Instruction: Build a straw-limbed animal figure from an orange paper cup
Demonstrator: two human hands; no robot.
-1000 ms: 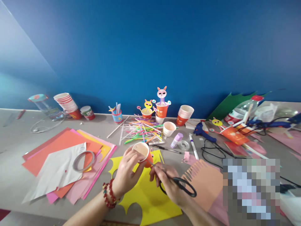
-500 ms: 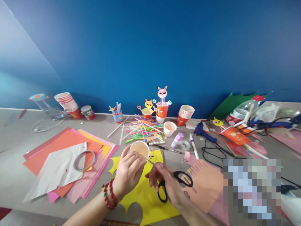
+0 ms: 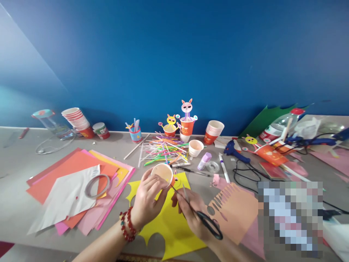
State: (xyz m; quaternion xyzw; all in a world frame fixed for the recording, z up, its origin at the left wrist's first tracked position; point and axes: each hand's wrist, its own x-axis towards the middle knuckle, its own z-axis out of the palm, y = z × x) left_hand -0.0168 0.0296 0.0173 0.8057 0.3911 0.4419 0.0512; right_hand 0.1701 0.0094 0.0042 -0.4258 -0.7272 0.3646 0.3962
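My left hand [image 3: 149, 198] is wrapped round a paper cup [image 3: 163, 174], its white inside tilted toward me. My right hand [image 3: 192, 211] grips black-handled scissors [image 3: 208, 225]. Their blades stand apart, and one tip is close to the cup's right side; whether it touches the wall I cannot tell. Below both hands lies yellow paper [image 3: 174, 236] with rounded pieces cut from its edges. A small yellow rabbit face [image 3: 177, 179] rests just right of the cup.
Behind the hands are a pile of straws [image 3: 163, 149], a white cup [image 3: 195, 148] and a glue stick [image 3: 204, 161]. Coloured sheets [image 3: 68, 171] with a tape roll [image 3: 97, 186] lie left. A blue glue gun [image 3: 236, 152] and its black cord lie right, near orange paper [image 3: 237, 214].
The scissors have turned in my right hand, and their blades now show spread apart. My left hand keeps the cup in nearly the same place.
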